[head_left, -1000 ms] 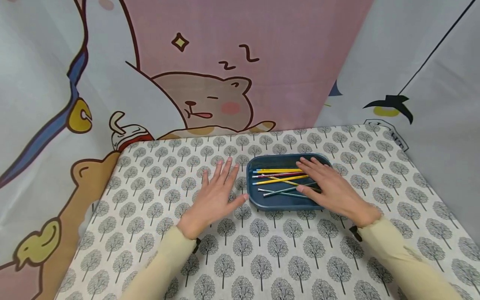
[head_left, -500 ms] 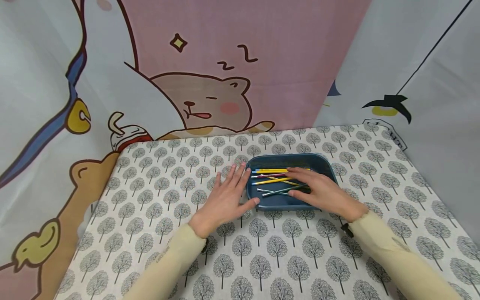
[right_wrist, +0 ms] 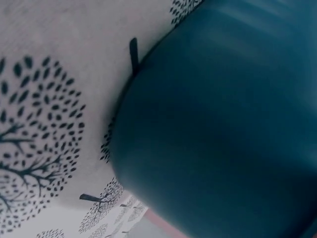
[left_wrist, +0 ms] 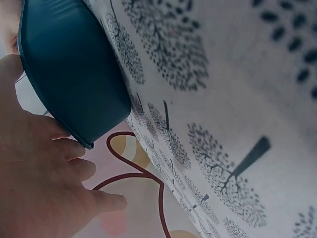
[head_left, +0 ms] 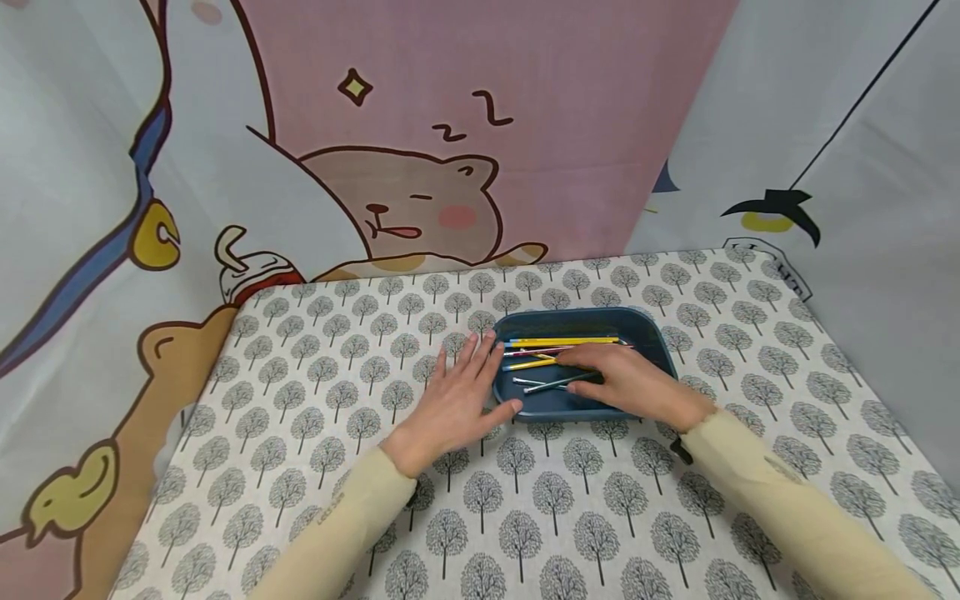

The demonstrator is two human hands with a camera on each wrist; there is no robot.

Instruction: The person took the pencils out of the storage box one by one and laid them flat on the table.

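A dark blue rectangular tray (head_left: 555, 410) with rounded corners holds several pencils. Yellow pencils (head_left: 562, 341) lie toward its back, a dark red pencil (head_left: 519, 353) beside them, and green pencils (head_left: 542, 387) nearer the front. My left hand (head_left: 455, 404) lies at the tray's left end, fingers spread and fingertips right at the rim. The left wrist view has those fingers along the edge of the tray (left_wrist: 74, 69). My right hand (head_left: 628, 379) reaches into the tray over the pencils, fingers bent down and thumb apart from them, covering the pencils' right ends.
A white cloth printed with grey trees (head_left: 517, 500) covers the table. Cartoon-printed curtains (head_left: 585, 125) stand behind it and at both sides. In the right wrist view the tray's outer wall (right_wrist: 213, 124) fills most of the picture.
My left hand has moved right, up to the tray's rim. My right hand has moved left and down among the pencils, its fingers bending. The tray stays in place.
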